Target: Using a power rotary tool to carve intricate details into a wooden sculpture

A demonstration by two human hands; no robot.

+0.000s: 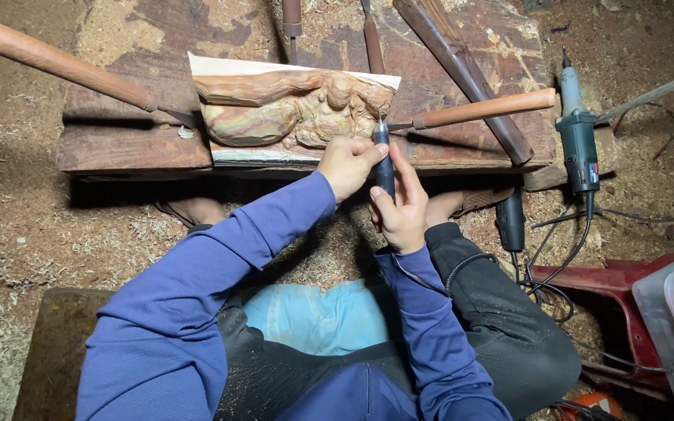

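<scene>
One wooden bench (pixel 126 144) lies across the top of the view, dusted with sawdust; everything else is placed from it. On its middle, at the near edge, lies one carving (pixel 294 109), a reddish-brown relief slab with pale edges.

Five long wooden-handled tools lie on or over the bench. One long handle (pixel 48 56) comes in from the upper left, its metal end reaching the carving's left edge. One dark bar (pixel 466 74) lies diagonally across the bench's right part. One chisel (pixel 481 109) crosses that bar, its tip pointing at the carving's right end. Two more handles (pixel 370 39) stick in from the far edge, behind the carving.

Off the bench's right end, on the sawdust floor, lies one green grinder (pixel 579 140), and nearer the person one black tool (pixel 511 222), both with cables trailing away.

Just in front of the bench's near edge are the person's two hands, both in blue sleeves. The right hand (pixel 402 206) is wrapped closed around one dark rotary tool (pixel 384 168), held upright with its tip touching the carving's lower right corner. The left hand (pixel 349 165) is curled in a loose fist just beside that tool's upper part, thumb against it, knuckles resting at the carving's lower edge.
</scene>
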